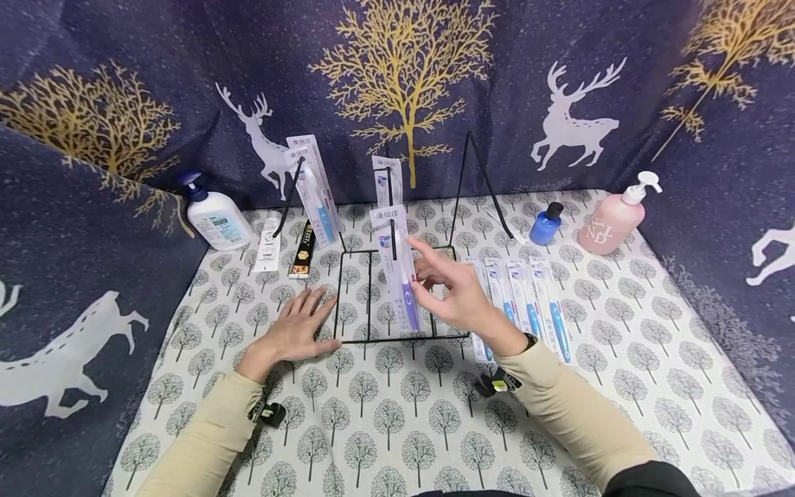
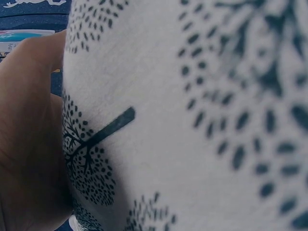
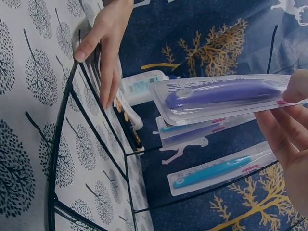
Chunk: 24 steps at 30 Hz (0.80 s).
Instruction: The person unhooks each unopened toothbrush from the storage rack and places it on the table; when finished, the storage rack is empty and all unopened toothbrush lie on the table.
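Note:
A packaged toothbrush with a purple handle [image 1: 408, 304] hangs from the middle hook of a black wire rack [image 1: 368, 341]. My right hand [image 1: 456, 286] pinches that package by its right edge. In the right wrist view the thumb lies over the package's front and the other fingers [image 3: 279, 127] are behind it. Another packaged toothbrush [image 1: 381, 183] hangs farther back in the middle. Blue-handled packaged toothbrushes [image 1: 323, 217] hang on the left hook. My left hand [image 1: 299, 330] rests on the tablecloth with fingers spread, its thumb at the rack's front left corner.
Several packaged toothbrushes [image 1: 551, 310] lie in a row right of the rack. A white pump bottle [image 1: 220, 221] and two tubes, one white [image 1: 268, 245], one black [image 1: 303, 252], are on the left. At the back right stand a blue bottle [image 1: 545, 226] and a pink pump bottle [image 1: 611, 222].

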Each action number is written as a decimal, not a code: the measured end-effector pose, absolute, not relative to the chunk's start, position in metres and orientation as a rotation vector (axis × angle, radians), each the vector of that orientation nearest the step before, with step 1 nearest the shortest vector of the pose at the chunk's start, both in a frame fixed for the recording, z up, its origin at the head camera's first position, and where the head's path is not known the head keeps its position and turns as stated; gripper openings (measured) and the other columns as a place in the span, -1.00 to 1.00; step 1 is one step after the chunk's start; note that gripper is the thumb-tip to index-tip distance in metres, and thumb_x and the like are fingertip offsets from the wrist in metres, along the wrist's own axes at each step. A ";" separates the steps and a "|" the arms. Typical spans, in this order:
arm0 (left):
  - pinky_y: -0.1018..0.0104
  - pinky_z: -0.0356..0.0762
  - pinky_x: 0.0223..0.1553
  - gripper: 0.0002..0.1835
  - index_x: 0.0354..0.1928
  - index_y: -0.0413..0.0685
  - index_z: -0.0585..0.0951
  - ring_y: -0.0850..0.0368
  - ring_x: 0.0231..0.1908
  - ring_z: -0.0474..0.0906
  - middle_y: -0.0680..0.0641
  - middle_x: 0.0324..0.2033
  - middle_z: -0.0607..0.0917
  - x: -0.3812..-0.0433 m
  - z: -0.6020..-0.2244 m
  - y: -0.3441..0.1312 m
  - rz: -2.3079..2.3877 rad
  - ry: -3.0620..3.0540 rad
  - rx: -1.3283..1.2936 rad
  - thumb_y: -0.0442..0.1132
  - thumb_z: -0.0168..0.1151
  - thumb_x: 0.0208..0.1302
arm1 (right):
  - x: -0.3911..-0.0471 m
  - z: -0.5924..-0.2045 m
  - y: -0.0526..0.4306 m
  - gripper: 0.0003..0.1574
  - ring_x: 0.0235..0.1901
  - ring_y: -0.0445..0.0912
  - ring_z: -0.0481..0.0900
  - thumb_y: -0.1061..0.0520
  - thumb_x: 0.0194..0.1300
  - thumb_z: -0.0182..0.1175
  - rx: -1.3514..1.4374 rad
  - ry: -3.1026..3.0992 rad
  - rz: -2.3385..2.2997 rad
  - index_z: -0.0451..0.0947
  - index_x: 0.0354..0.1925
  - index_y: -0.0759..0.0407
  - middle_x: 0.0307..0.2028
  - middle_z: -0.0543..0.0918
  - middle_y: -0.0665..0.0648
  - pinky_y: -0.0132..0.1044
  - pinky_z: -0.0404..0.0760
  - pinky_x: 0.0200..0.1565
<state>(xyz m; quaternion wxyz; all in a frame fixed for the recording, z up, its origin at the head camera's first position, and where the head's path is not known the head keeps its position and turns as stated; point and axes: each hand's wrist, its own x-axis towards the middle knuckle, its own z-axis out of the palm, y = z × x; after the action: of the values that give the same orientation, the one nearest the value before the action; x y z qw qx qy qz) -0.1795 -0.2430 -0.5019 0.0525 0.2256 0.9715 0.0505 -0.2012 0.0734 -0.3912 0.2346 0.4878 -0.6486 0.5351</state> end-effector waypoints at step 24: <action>-0.31 -0.14 0.28 -0.02 0.42 0.05 -0.02 -0.26 0.37 -0.19 -0.14 0.42 -0.12 -0.178 -0.501 -0.244 0.187 2.947 0.689 0.43 -0.04 0.07 | -0.176 -0.396 0.085 -0.18 -0.49 -0.05 0.59 0.51 -0.13 0.16 1.424 -1.775 1.447 0.23 0.20 0.50 -0.47 0.60 0.24 -0.42 0.64 -0.45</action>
<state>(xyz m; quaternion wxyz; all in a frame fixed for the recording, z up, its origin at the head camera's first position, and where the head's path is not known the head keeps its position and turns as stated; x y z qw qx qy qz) -0.1778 -0.2437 -0.5013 0.0547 0.2270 0.9704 0.0617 -0.1764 0.0852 -0.3958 0.2207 0.5151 -0.6420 0.5233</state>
